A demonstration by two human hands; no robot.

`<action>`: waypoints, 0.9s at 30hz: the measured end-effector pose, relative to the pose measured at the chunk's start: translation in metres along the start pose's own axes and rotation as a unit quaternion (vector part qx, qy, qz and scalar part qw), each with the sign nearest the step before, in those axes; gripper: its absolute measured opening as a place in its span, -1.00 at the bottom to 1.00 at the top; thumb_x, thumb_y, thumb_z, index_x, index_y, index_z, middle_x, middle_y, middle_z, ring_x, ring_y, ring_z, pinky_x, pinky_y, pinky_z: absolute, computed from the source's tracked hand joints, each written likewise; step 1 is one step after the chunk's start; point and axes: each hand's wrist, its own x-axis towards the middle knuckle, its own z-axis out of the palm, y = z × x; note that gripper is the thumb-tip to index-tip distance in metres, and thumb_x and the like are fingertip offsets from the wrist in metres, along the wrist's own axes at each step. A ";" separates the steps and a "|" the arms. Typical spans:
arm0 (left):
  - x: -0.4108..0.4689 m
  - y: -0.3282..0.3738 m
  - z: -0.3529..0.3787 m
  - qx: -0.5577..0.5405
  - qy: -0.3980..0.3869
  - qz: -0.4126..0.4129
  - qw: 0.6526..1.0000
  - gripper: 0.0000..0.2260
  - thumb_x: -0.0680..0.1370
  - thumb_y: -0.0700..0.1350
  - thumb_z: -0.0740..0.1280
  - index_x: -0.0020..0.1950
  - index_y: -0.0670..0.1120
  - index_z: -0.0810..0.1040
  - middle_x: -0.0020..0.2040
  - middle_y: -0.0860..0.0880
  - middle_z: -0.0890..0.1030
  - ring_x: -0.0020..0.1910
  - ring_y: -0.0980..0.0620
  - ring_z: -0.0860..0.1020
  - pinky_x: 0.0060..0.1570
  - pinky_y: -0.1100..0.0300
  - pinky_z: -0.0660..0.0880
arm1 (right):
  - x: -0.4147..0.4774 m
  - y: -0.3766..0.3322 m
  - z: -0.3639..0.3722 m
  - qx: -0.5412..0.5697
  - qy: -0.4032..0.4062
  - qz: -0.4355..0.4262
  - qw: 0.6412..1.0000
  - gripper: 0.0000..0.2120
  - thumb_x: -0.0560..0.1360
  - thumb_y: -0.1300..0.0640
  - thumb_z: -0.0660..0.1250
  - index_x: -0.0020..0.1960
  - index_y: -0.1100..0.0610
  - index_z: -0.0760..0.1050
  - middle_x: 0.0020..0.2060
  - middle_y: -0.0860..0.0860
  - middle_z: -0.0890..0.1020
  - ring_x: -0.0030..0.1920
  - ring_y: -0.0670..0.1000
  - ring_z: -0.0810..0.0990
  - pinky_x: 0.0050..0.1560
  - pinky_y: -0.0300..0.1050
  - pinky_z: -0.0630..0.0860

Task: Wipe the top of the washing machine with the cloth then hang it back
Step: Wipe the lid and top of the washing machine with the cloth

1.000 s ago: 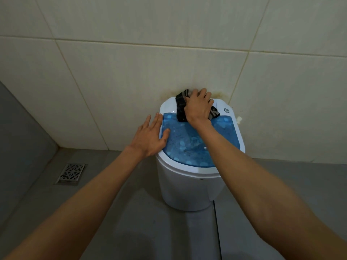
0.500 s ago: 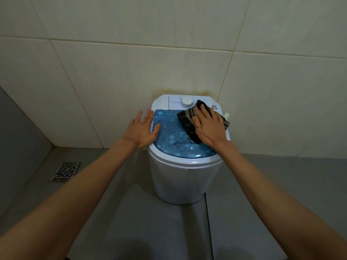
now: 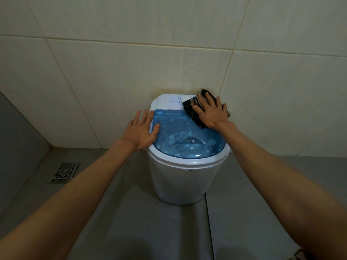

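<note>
A small white washing machine [image 3: 180, 182] with a translucent blue lid [image 3: 187, 141] stands on the floor against the tiled wall. A dark checked cloth [image 3: 191, 107] lies on the machine's back right corner, over the control panel and the lid's edge. My right hand [image 3: 212, 113] lies flat on the cloth with fingers spread, pressing it down. My left hand [image 3: 142, 132] rests flat on the machine's left rim, thumb on the blue lid, holding nothing. The control knob is hidden under the cloth.
Cream wall tiles [image 3: 116, 76] rise right behind the machine. A metal floor drain [image 3: 63, 171] sits in the grey floor at the left. A grey wall [image 3: 16, 139] closes the left side. Grey floor tiles [image 3: 150, 222] lie in front.
My right hand slid the cloth from the lid's right side back to the rear right corner, covering the knob. The left hand stayed on the left rim.
</note>
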 end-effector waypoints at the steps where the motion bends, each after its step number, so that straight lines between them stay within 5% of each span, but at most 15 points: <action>1: 0.000 -0.001 0.001 -0.002 0.000 -0.001 1.000 -0.38 0.62 0.26 -0.11 0.60 0.01 -0.15 0.61 -0.07 -0.10 0.58 -0.10 -0.16 0.49 -0.13 -0.06 | -0.005 -0.002 0.002 0.004 0.004 0.008 1.000 -0.37 0.59 -0.34 -0.12 0.59 -0.16 -0.09 0.60 -0.06 -0.09 0.57 0.22 -0.17 0.50 0.30 -0.21; 7: -0.001 -0.001 -0.001 0.002 0.000 -0.012 1.000 -0.37 0.60 0.28 -0.12 0.60 0.03 -0.15 0.61 -0.10 -0.12 0.57 -0.10 -0.18 0.49 -0.12 -0.09 | -0.074 -0.016 0.019 0.011 0.065 0.072 0.995 -0.35 0.58 -0.34 -0.09 0.59 -0.09 0.01 0.60 0.00 -0.01 0.55 0.32 -0.06 0.46 0.36 -0.12; 14: -0.002 0.002 -0.001 -0.004 0.000 -0.026 1.000 -0.37 0.61 0.27 -0.10 0.60 0.03 -0.14 0.61 -0.13 -0.11 0.57 -0.10 -0.17 0.49 -0.12 -0.08 | -0.117 0.003 0.017 0.115 0.077 0.154 0.978 -0.31 0.60 -0.29 0.00 0.60 0.03 -0.05 0.59 0.10 -0.01 0.43 0.32 0.22 0.37 0.25 0.24; 21: -0.001 0.000 0.002 -0.014 0.010 -0.026 1.000 -0.37 0.60 0.28 -0.10 0.60 0.05 -0.12 0.61 -0.11 -0.11 0.58 -0.10 -0.17 0.49 -0.13 -0.07 | -0.042 0.004 0.005 0.103 0.063 0.160 0.980 -0.34 0.63 -0.22 -0.03 0.60 0.10 -0.05 0.58 0.15 0.04 0.44 0.32 0.22 0.41 0.22 0.19; 27: 0.003 -0.002 0.008 -0.021 0.012 -0.025 0.999 -0.37 0.59 0.30 -0.12 0.60 0.07 -0.14 0.61 -0.09 -0.11 0.57 -0.10 -0.19 0.49 -0.12 -0.11 | 0.008 0.000 0.003 0.071 0.054 0.134 0.987 -0.40 0.65 -0.17 -0.08 0.60 0.09 -0.04 0.59 0.15 0.01 0.55 0.29 -0.01 0.51 0.24 -0.06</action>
